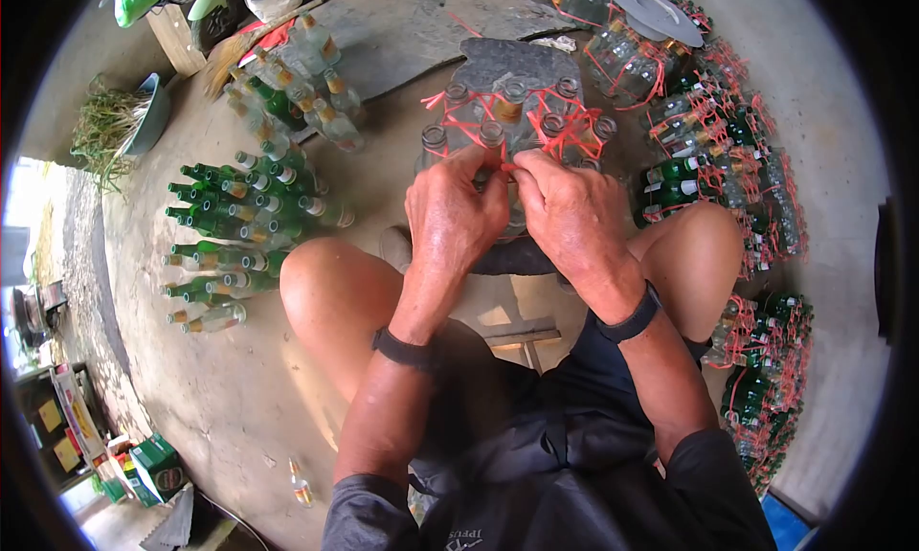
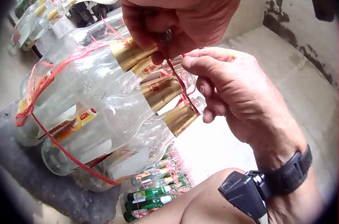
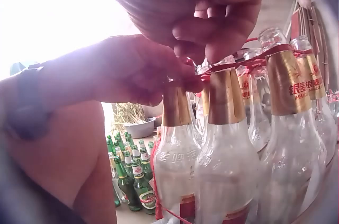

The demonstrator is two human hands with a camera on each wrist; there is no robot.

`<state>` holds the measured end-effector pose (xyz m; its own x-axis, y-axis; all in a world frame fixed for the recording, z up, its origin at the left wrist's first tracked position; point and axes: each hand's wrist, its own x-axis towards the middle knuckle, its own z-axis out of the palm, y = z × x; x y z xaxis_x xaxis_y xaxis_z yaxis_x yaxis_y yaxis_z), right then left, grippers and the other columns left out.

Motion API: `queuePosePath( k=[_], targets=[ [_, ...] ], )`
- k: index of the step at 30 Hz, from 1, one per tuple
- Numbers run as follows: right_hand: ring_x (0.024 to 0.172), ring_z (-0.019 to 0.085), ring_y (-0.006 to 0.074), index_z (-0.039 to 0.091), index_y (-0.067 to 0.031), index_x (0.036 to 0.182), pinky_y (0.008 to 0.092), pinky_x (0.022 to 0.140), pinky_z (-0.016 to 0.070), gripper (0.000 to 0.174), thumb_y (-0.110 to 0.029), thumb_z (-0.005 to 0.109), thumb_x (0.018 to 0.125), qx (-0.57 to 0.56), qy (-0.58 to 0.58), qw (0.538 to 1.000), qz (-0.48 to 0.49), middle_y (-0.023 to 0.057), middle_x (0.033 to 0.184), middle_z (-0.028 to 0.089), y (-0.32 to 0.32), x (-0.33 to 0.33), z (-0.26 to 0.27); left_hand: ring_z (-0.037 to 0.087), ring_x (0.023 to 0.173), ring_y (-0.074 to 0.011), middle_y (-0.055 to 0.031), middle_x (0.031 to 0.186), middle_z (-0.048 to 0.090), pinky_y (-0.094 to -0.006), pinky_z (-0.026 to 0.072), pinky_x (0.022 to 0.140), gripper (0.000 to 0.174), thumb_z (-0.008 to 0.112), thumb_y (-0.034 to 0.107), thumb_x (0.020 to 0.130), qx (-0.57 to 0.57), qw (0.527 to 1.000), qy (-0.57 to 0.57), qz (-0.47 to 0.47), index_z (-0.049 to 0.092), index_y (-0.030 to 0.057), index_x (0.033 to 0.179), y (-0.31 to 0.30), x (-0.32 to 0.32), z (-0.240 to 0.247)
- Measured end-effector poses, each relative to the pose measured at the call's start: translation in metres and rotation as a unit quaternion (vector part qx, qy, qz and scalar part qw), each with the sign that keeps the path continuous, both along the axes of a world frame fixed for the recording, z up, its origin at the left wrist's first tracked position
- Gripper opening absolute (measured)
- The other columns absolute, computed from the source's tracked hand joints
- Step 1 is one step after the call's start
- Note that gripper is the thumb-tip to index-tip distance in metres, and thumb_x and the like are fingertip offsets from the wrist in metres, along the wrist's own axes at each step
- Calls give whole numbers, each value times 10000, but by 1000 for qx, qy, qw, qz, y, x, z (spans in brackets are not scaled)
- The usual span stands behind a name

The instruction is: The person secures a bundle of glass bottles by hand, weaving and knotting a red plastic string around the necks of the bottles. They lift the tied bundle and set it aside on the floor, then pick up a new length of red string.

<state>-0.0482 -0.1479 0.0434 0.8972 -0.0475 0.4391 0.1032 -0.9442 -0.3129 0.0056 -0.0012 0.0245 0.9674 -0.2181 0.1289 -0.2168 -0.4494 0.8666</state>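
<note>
Clear bottles (image 2: 106, 118) were found upright and close together on a dark slab (image 1: 522, 61), ahead of the person's knees; the slab's far edge was left uncovered beyond them. Gold wrappers (image 3: 228, 99) were noted round the bottle necks. The bottles were encircled low down by red string (image 2: 47, 83), and more of it was crossed between the necks.

The string was held at the bundle's near side, over the necks closest to the person. Left hand (image 1: 455, 206): grip closed, fingers curled, string pinched at the fingertips. Right hand (image 1: 582, 221): grip likewise closed, string pinched between thumb and fingers, the two hands being held just beside each other. A dark band (image 1: 630, 316) was worn on the right wrist, another on the left.

Green bottles (image 1: 258, 206) were grouped upright on the floor (image 1: 230, 379) to the left. Along the floor's right edge, by the wall (image 1: 847, 168), tied bottles (image 1: 689, 168) were ranged in rows. A basin (image 1: 150, 120) of grass (image 1: 100, 134) was observed near the floor's far left corner; a single bottle (image 1: 301, 484) was placed nearer, left of the person's sleeve.
</note>
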Motion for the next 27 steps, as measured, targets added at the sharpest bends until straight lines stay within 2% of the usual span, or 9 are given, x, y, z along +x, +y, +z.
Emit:
queuePosePath(
  k=[3, 5, 6, 8, 11, 15, 23, 26, 27],
  targets=[
    [610, 697, 410, 645, -129, 920, 547, 538, 524, 42, -137, 661, 958, -11, -7, 1000, 0, 132, 623, 659, 0, 3, 0, 619, 619, -196, -169, 737, 695, -366, 534, 677, 186, 779, 200, 917, -1, 1000, 0, 0, 807, 73, 1051, 0, 1, -2],
    [622, 686, 416, 624, -114, 842, 558, 551, 517, 117, -138, 663, 950, -24, 18, 1000, -3, 125, 677, 654, -1, 5, 4, 614, 617, -192, -169, 732, 691, -365, 533, 676, 185, 777, 199, 919, -4, 1000, -4, 0, 807, 73, 1049, 0, 0, -3],
    [622, 686, 416, 624, -114, 842, 558, 551, 517, 117, -138, 663, 950, -24, 19, 1000, -3, 125, 677, 654, -1, 6, 7, 615, 618, -190, -168, 729, 690, -364, 534, 676, 182, 777, 200, 919, -4, 1000, -1, 2, 808, 71, 1043, 0, 0, -2],
    [762, 707, 387, 731, -97, 952, 501, 664, 560, 67, -150, 750, 916, -71, 17, 997, 2, 134, 816, 667, -3, 8, 13, 616, 618, -188, -168, 727, 688, -363, 534, 676, 179, 776, 200, 919, -3, 1000, 2, 3, 808, 70, 1038, 0, 0, 0],
    [812, 702, 358, 728, -88, 942, 482, 707, 560, 47, -124, 727, 912, -82, -53, 993, 61, 116, 861, 641, -8, 19, 13, 617, 617, -189, -171, 727, 684, -363, 536, 676, 173, 768, 199, 919, -4, 1000, 6, 5, 800, 57, 1012, 0, 0, 1],
    [830, 710, 342, 721, -78, 931, 484, 722, 560, 35, -101, 696, 926, -101, -6, 993, 63, 115, 844, 651, -5, 26, 17, 628, 620, -199, -185, 736, 684, -369, 544, 684, 168, 752, 194, 919, -21, 1000, -10, 7, 785, 44, 986, -1, 0, -3],
    [833, 717, 350, 722, -96, 957, 496, 698, 563, 52, -104, 673, 941, -69, 64, 994, 46, 113, 846, 666, -9, 30, 12, 638, 617, -223, -193, 739, 677, -373, 547, 688, 156, 747, 177, 912, -31, 999, -13, 8, 777, 43, 985, -1, -2, -3],
    [847, 719, 356, 725, -101, 970, 510, 710, 562, 57, -110, 677, 939, -72, 56, 995, 44, 114, 867, 680, -9, 30, 10, 635, 616, -226, -191, 736, 673, -375, 545, 687, 157, 747, 182, 917, -20, 1000, -17, 9, 774, 42, 983, -1, -2, -1],
    [847, 719, 356, 725, -101, 970, 510, 710, 562, 57, -110, 677, 939, -72, 56, 995, 44, 114, 867, 680, -9, 30, 9, 687, 720, -336, -201, 815, 719, -437, 561, 716, 155, 737, 174, 901, -23, 1000, -4, 4, 784, 55, 989, -1, -2, 1]
  ],
)
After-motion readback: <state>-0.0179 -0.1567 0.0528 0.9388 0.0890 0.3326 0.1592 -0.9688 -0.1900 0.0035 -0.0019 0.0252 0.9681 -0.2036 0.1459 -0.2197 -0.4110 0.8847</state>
